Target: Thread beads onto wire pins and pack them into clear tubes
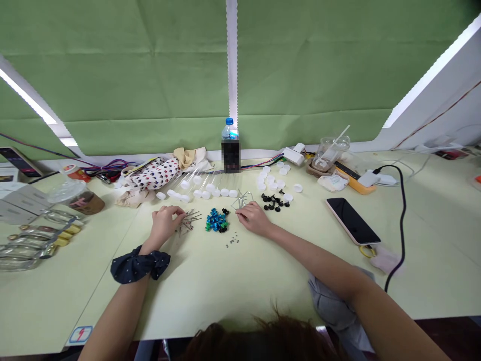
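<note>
My left hand (166, 224) curls over the left end of a pile of thin metal rods (191, 220), thumb and fingertips closing at the rods. To the right, my right hand (253, 219) has its fingers drawn together against some bent metal wires (243, 199); which of them it grips is hard to see. Between both hands lies a heap of blue, green and black small parts (217, 219). Tiny grey metal pieces (232, 240) are scattered just in front of it. Black stemmed caps (276, 202) lie beyond my right hand.
Clear tubes with white caps (206, 194) lie behind the parts, with loose white caps (271, 176) to their right. A bottle (230, 133) stands at the back. A phone (352, 220) and black cable (403, 220) are on the right; glass bottles (22, 250) on the left.
</note>
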The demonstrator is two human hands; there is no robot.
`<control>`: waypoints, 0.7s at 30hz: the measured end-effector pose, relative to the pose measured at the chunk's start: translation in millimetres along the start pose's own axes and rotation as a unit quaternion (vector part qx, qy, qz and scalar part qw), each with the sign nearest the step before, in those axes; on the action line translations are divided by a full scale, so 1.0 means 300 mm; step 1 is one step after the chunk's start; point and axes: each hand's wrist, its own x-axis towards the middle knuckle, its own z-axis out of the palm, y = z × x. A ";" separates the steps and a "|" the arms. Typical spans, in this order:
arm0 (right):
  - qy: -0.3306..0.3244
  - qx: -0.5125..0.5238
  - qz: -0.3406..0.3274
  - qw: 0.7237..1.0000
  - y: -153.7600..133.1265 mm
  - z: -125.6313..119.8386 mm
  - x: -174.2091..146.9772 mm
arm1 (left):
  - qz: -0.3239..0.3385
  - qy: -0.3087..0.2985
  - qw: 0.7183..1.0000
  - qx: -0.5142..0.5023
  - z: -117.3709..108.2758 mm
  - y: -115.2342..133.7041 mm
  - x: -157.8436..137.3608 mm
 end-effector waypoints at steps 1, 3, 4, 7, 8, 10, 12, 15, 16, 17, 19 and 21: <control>0.000 0.004 0.000 1.000 -0.001 -0.001 -0.001 | -0.002 0.003 1.000 -0.001 -0.002 -0.002 -0.001; 0.001 0.010 -0.001 1.000 -0.002 -0.002 -0.002 | -0.008 0.002 1.000 -0.004 -0.007 -0.006 -0.003; 0.002 0.013 -0.001 1.000 -0.003 -0.002 -0.003 | -0.013 -0.001 1.000 -0.005 -0.011 -0.009 -0.004; 0.007 0.015 -0.004 1.000 -0.004 -0.002 -0.005 | -0.021 -0.005 1.000 -0.010 -0.022 -0.023 -0.006; 0.008 0.015 -0.005 1.000 -0.005 -0.002 -0.005 | -0.023 -0.003 1.000 -0.011 -0.025 -0.028 -0.007; 0.009 0.015 -0.007 1.000 -0.006 -0.002 -0.004 | -0.028 -0.001 1.000 -0.013 -0.027 -0.036 -0.007; 0.008 0.015 -0.008 1.000 -0.007 -0.002 -0.003 | -0.031 -0.004 0.999 -0.015 -0.021 -0.035 -0.004; 0.007 0.014 -0.007 1.000 -0.012 -0.005 0.000 | -0.034 -0.022 0.999 -0.007 -0.012 -0.023 0.003; 0.007 0.014 -0.007 1.000 -0.013 -0.007 0.001 | -0.036 -0.032 0.999 -0.001 -0.017 -0.020 0.001; 0.009 0.013 -0.008 1.000 -0.015 -0.009 0.002 | -0.041 -0.044 0.998 0.008 -0.031 -0.020 -0.005; 0.019 0.008 -0.008 1.000 -0.018 -0.012 0.002 | -0.043 -0.069 0.996 0.029 -0.092 -0.039 -0.034; 0.047 -0.003 0.003 0.999 -0.020 -0.012 -0.001 | -0.017 -0.097 0.994 0.043 -0.196 -0.087 -0.084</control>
